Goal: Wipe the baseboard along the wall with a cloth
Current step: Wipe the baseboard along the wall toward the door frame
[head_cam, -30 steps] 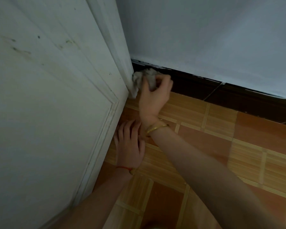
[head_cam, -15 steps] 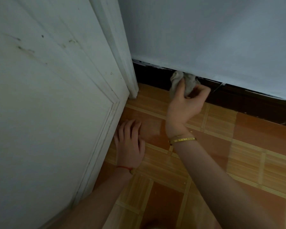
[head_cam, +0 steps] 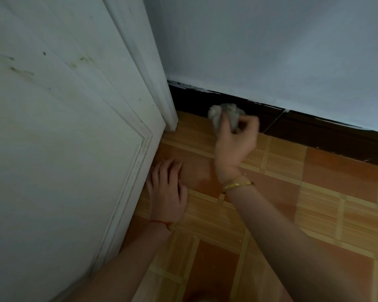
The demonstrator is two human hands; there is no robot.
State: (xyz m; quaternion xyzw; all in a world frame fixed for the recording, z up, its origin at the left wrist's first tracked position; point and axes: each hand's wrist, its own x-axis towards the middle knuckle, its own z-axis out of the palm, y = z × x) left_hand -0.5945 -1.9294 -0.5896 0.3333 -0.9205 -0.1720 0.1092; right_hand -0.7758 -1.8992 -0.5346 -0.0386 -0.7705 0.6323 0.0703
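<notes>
Baseboard (head_cam: 314,136): dark strip, long axis running from 10 to 4 o'clock under the wall. Right hand (head_cam: 235,142): forearm reaching toward 11 o'clock, fingers curled around cloth (head_cam: 224,115), a bunched wad against the baseboard. Left hand (head_cam: 167,192): flat on floor (head_cam: 314,203), fingers relaxed.

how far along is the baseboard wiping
Early, I think. In hand: the right hand grips a crumpled cloth against the dark baseboard just right of the door frame; the left hand rests on the floor. Left: the long stretch running right. How clean any part is, I can't tell.
</notes>
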